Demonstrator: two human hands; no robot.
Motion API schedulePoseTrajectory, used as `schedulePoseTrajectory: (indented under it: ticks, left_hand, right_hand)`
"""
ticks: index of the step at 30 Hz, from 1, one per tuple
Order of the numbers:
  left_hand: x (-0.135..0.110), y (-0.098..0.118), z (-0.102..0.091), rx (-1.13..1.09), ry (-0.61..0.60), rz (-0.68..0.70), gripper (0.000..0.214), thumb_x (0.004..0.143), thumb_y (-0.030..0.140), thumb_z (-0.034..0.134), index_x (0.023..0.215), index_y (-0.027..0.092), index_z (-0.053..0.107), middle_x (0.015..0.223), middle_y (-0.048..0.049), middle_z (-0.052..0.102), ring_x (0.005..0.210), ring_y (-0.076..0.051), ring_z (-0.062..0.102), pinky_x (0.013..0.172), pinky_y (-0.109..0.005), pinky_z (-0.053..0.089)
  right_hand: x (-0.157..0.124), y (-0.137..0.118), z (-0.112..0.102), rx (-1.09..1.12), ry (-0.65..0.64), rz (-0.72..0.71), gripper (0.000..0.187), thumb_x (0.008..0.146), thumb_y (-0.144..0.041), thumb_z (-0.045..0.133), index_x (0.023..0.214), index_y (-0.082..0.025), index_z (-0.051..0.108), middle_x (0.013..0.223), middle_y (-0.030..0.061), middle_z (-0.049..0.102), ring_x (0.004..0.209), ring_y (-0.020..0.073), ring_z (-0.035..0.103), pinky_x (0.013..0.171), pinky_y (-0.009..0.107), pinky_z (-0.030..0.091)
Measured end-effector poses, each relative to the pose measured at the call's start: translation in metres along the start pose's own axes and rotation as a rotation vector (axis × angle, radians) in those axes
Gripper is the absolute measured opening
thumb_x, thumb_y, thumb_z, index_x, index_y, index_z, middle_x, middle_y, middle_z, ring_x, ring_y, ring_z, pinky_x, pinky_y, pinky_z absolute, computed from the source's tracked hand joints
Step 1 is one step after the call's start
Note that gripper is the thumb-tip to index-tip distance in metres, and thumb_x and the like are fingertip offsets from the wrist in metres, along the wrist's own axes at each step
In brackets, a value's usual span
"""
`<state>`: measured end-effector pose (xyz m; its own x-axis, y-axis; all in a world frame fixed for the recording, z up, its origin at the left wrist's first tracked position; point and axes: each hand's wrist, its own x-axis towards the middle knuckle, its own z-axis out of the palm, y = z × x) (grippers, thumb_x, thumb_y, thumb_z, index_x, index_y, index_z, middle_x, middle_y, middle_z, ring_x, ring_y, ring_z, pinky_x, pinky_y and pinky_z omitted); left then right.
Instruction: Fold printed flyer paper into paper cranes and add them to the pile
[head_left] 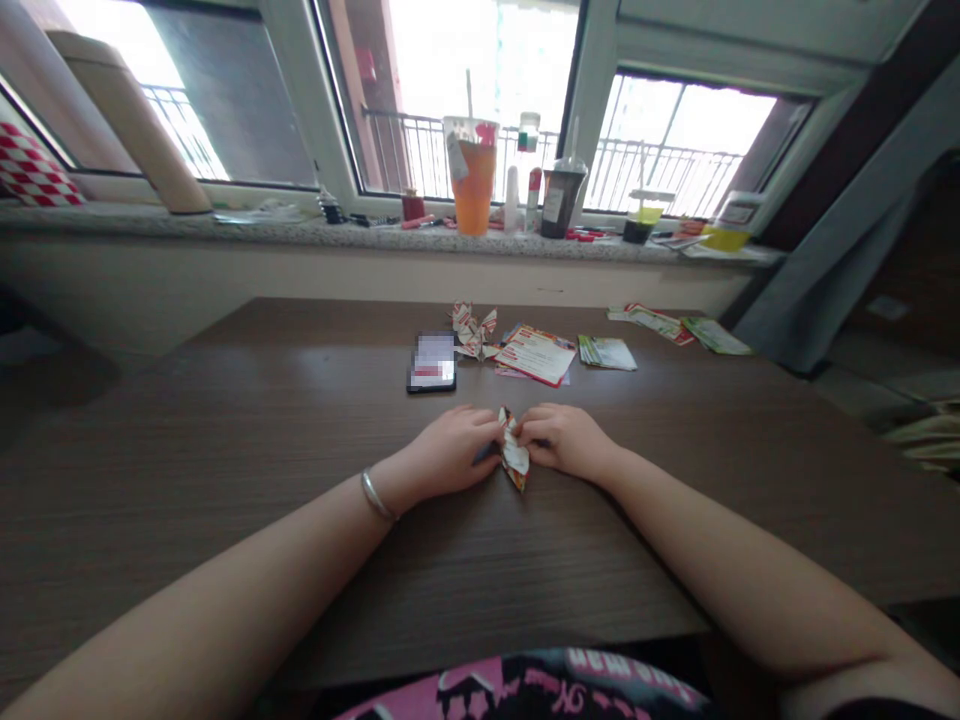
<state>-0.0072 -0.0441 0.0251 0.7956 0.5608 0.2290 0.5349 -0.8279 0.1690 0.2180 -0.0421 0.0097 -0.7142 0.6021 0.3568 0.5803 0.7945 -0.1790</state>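
"Brown wood-grain table [225, 480] under a speckled stone windowsill [360, 235]. What have you got there?"

"A folded piece of red-and-white printed paper [514, 452], resting on the table between my hands. My left hand [450, 452] and right hand [562, 440] curl almost closed, fingertips pinching it from both sides."

"Anything nearby?"

"Ahead, well beyond my hands, a black smartphone [431, 365] and a folded red-and-white paper figure [474, 332]."

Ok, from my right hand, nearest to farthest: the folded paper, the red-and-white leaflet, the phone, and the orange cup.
From your right hand:
1. The folded paper, touching its fingers, to its left.
2. The red-and-white leaflet, ahead on the table.
3. The phone, ahead and left.
4. The orange cup, on the windowsill beyond the table.
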Motion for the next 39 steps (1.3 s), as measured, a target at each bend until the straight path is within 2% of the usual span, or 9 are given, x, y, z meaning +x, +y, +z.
schedulePoseTrajectory:
  ticks: [7,10,12,17,22,29,32,35,39]
  left_hand:
    - [-0.001,0.005,-0.004,0.053,0.015,0.049,0.03,0.085,0.041,0.06,0.108,0.021,0.06,0.101,-0.0068,0.063,0.095,-0.022,0.06,0.087,-0.035,0.046]
    - [-0.001,0.006,0.0,0.096,0.043,0.053,0.024,0.088,0.037,0.057,0.104,0.021,0.062,0.098,-0.0062,0.064,0.089,-0.02,0.061,0.081,-0.033,0.048]
    - [0.0,0.005,0.004,0.132,0.061,0.074,0.018,0.089,0.033,0.055,0.098,0.02,0.063,0.094,-0.0061,0.065,0.087,-0.02,0.062,0.08,-0.032,0.048]
    - [0.002,0.001,0.008,0.177,0.09,0.151,0.015,0.091,0.026,0.052,0.089,0.018,0.064,0.093,-0.0068,0.067,0.094,-0.02,0.062,0.089,-0.034,0.048]
    - [0.003,0.0,0.006,0.175,0.114,0.115,0.01,0.087,0.023,0.055,0.09,0.018,0.063,0.092,-0.0067,0.068,0.097,-0.021,0.062,0.09,-0.035,0.048]
    - [0.004,0.003,0.004,0.135,0.123,0.064,0.008,0.085,0.021,0.056,0.085,0.017,0.063,0.088,-0.0068,0.067,0.089,-0.02,0.063,0.093,-0.039,0.046]
    - [0.004,0.003,0.005,0.089,0.158,0.051,0.01,0.086,0.02,0.056,0.079,0.017,0.063,0.085,-0.0065,0.067,0.092,-0.02,0.063,0.091,-0.037,0.048]
    - [0.004,0.002,0.008,0.038,0.201,0.036,0.01,0.085,0.02,0.058,0.078,0.018,0.063,0.093,-0.0066,0.069,0.103,-0.022,0.061,0.096,-0.038,0.047]
    - [0.002,0.002,0.01,-0.003,0.188,-0.002,0.005,0.083,0.02,0.061,0.081,0.019,0.065,0.096,-0.0055,0.07,0.109,-0.023,0.059,0.102,-0.04,0.045]
  right_hand:
    - [0.002,0.008,0.006,0.301,0.073,0.035,0.006,0.076,-0.015,0.068,0.074,-0.02,0.065,0.091,0.0025,0.071,0.087,0.0165,0.064,0.08,0.028,0.047]
    - [0.002,0.009,0.008,0.348,0.079,0.021,0.008,0.075,-0.015,0.07,0.072,-0.02,0.065,0.09,0.002,0.071,0.087,0.0167,0.064,0.082,0.03,0.047]
    - [0.002,0.008,0.008,0.348,0.082,0.016,0.009,0.074,-0.015,0.07,0.071,-0.02,0.064,0.089,0.0015,0.072,0.087,0.0167,0.064,0.084,0.031,0.046]
    - [0.0,0.0,0.006,0.269,0.064,0.042,0.008,0.075,-0.014,0.067,0.072,-0.02,0.063,0.087,0.0017,0.071,0.085,0.0167,0.063,0.084,0.031,0.046]
    - [0.0,-0.011,0.0,0.115,0.028,0.073,0.008,0.075,-0.014,0.065,0.08,-0.02,0.066,0.087,0.0036,0.069,0.086,0.0177,0.061,0.08,0.03,0.046]
    - [0.001,-0.018,-0.006,0.046,0.022,0.044,0.002,0.079,-0.019,0.063,0.079,-0.02,0.065,0.085,0.0037,0.068,0.085,0.0183,0.059,0.08,0.031,0.044]
    - [0.003,-0.018,-0.004,0.05,0.042,0.063,0.004,0.081,-0.018,0.061,0.079,-0.019,0.064,0.083,0.0045,0.068,0.084,0.0185,0.058,0.08,0.031,0.045]
    - [0.004,-0.017,-0.003,0.091,0.046,0.077,0.005,0.081,-0.017,0.061,0.078,-0.018,0.065,0.085,0.0052,0.068,0.086,0.0189,0.058,0.082,0.032,0.045]
    - [0.004,-0.014,-0.001,0.172,0.062,0.092,0.006,0.082,-0.016,0.062,0.077,-0.018,0.065,0.088,0.0046,0.069,0.09,0.0188,0.059,0.087,0.033,0.044]
